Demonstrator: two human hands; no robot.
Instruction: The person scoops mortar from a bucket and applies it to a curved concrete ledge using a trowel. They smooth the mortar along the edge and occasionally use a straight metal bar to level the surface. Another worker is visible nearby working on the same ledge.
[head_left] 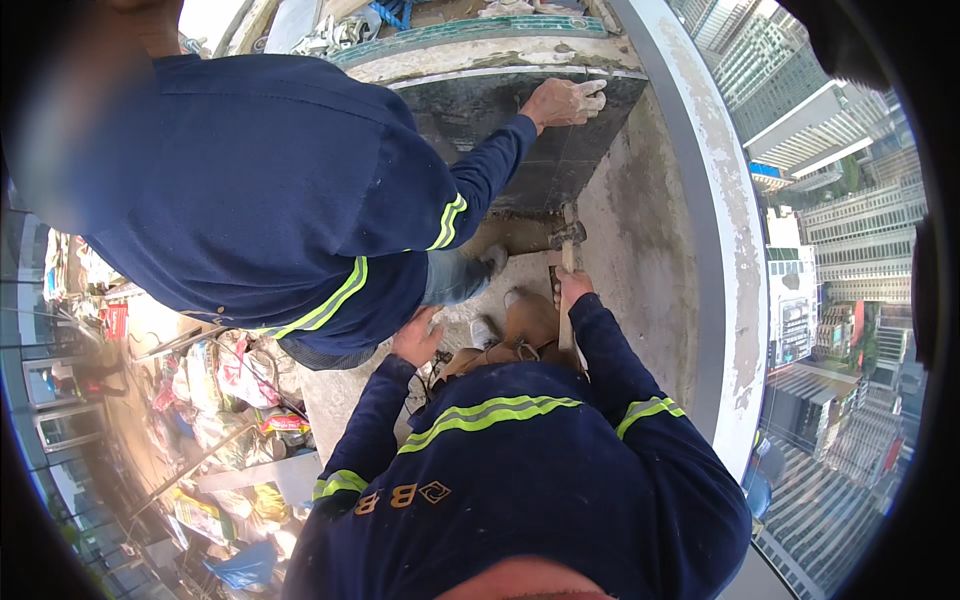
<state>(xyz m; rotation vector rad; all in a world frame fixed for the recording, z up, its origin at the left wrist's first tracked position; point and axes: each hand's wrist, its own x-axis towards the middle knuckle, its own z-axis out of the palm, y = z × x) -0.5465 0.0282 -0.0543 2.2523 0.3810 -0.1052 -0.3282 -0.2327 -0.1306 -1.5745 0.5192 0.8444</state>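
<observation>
My right hand (573, 288) is closed around the wooden handle of a hammer (567, 258), held upright in front of me. The dark metal head (567, 235) points away, toward the corner where a dark panel (520, 150) meets the concrete wall. Beside the co-worker's hip, my left hand (418, 338) has its fingers partly bent and apart, with nothing visible in it. At the left a co-worker in a navy top reaches over; that person's hand (563, 103) lies at the panel's upper edge.
On the right runs a concrete parapet (650, 230) with a pale, peeling ledge (740, 260); far below are tall buildings. Sacks and debris (235, 390) lie at lower left. Beyond the panel is a rough ledge (500, 55) with more materials behind it.
</observation>
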